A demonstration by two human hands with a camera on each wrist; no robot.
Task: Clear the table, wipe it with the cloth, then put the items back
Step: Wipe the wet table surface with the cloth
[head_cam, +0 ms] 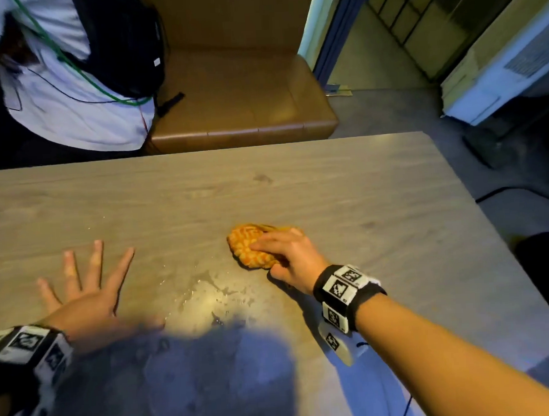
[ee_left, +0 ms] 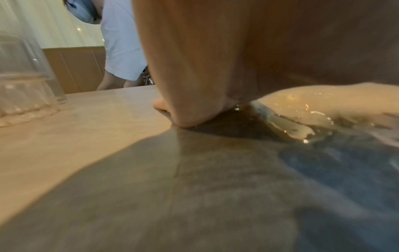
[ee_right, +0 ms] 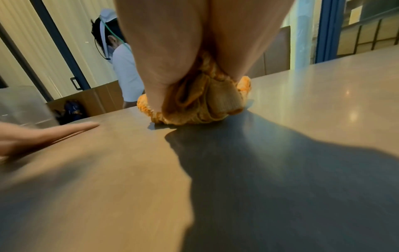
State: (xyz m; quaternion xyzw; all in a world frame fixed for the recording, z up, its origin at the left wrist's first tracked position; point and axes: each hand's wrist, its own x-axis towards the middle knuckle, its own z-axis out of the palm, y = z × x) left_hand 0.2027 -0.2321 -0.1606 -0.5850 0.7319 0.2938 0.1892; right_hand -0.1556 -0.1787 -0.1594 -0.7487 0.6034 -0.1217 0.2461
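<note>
Cloth bunched under right hand, left hand flat on table

Cloth on table, right of centre, under right hand. Left hand flat on table, near left. Wet patch between hands. Bench beyond far edge.

Orange-and-cream zigzag cloth, grey-brown wood-grain table, tan leather bench, black-and-white patterned wristbands
</note>
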